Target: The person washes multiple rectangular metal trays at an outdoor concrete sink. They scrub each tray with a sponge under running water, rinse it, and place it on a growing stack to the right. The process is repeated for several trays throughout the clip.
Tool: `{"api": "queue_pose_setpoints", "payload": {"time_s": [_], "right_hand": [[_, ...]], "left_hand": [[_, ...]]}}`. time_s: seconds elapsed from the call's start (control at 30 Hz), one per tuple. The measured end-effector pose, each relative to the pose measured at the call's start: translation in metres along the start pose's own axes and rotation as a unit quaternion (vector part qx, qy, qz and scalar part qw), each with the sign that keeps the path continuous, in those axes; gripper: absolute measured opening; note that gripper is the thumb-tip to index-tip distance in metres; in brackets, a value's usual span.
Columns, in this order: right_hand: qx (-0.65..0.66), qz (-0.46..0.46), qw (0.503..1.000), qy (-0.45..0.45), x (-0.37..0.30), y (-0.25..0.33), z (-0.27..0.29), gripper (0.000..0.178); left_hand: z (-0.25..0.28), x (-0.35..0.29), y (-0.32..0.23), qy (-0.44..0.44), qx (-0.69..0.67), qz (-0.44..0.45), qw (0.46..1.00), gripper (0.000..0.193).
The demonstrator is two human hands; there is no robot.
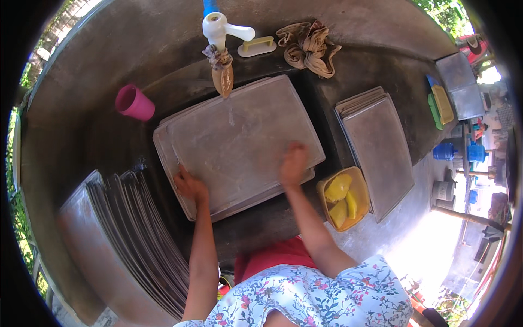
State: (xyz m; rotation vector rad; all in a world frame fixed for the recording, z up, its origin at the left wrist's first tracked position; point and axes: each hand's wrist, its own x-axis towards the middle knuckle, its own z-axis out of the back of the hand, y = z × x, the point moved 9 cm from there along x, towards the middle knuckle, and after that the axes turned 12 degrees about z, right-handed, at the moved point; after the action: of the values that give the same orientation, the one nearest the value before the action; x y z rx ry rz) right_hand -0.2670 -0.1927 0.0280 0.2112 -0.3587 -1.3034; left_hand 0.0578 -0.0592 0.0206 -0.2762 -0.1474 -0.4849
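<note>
A large flat grey metal baking tray (pixel 239 141) lies tilted in the middle of a grey concrete wash basin (pixel 87 109), on top of at least 1 more tray of the same kind whose edge shows beneath it. The left hand (pixel 189 185) holds the tray's lower left edge, its grip clamped on the rim. The right hand (pixel 294 163) lies on the tray's lower right part; it is blurred, so I cannot tell whether its grip is together or apart.

A thin stream of water falls on the tray from a white plastic tap (pixel 218 24) with a cloth and a brownish bag tied round its spout. Just beside the tap lies a pale scrubbing brush with a handle (pixel 257 46), and next to that a knotted beige rag (pixel 308 46). A pink plastic cup (pixel 134 102) lies on its side at the basin's left.

A leaning row of many grey trays (pixel 136 234) stands at lower left. On the concrete tabletop (pixel 403 92) to the right rests a stack of flat grey trays (pixel 378 150), and just beside it a yellow plastic tub holding yellow sponges (pixel 345 199).
</note>
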Motion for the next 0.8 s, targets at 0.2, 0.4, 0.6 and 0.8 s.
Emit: {"api": "queue_pose_setpoints", "payload": {"time_s": [0.2, 0.4, 0.6, 0.8], "right_hand": [[-0.170, 0.093, 0.979, -0.065, 0.178, -0.064, -0.003, 0.053], [-0.003, 0.170, 0.985, -0.042, 0.193, 0.124, -0.099, 0.041], [0.012, 0.298, 0.953, 0.050, 0.082, 0.127, -0.067, 0.048], [-0.136, 0.124, 0.978, -0.102, 0.107, -0.025, 0.029, 0.043]], "left_hand": [[-0.003, -0.003, 0.002, -0.018, 0.015, -0.022, 0.999, 0.046], [0.002, -0.004, 0.001, -0.042, -0.046, -0.051, 0.997, 0.047], [0.001, -0.003, 0.002, -0.025, -0.031, -0.020, 0.999, 0.046], [0.002, -0.003, 0.005, -0.025, -0.039, -0.008, 0.999, 0.044]]}}
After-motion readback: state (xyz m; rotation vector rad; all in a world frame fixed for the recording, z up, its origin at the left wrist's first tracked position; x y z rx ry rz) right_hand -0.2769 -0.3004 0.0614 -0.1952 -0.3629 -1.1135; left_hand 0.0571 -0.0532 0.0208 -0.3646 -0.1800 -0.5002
